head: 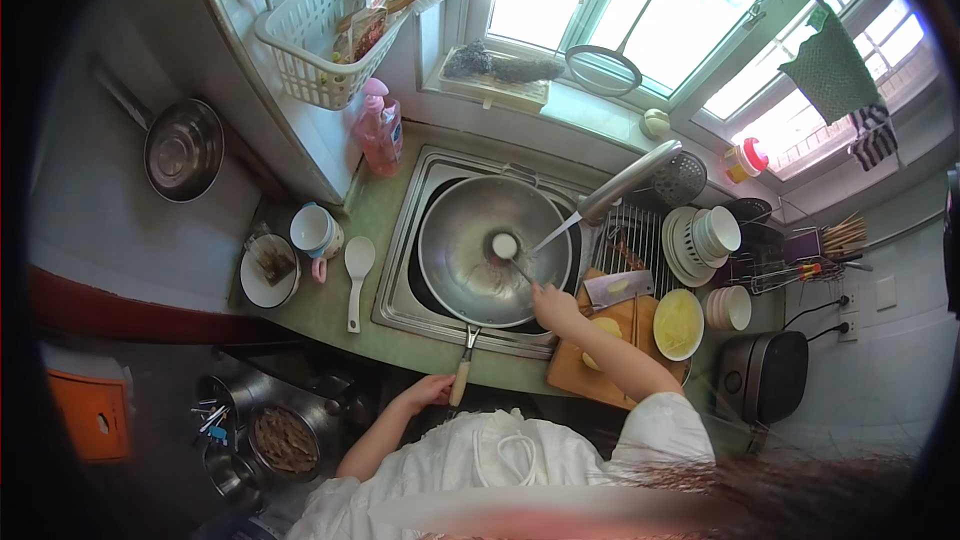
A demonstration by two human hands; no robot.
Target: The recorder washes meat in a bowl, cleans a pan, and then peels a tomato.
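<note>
A steel wok (457,255) rests over the sink (397,270), with some water in its bottom. By the near rim, my left hand (431,392) grips the wok's pale handle (460,384). My right hand (555,307) reaches over the wok and holds a thin-handled tool with a round white head (504,245), probably a pot brush. That head is at the bottom of the wok. From the faucet (626,184), a stream of water runs into the wok's right side.
Right of the sink, a wooden cutting board (574,367) carries a cleaver (619,289), yellow pieces and chopsticks. Beside it stand a bowl of yellow shreds (679,324) and stacked bowls (716,231). At left are a white rice paddle (360,259), a cup (311,227) and pink soap bottle (380,131).
</note>
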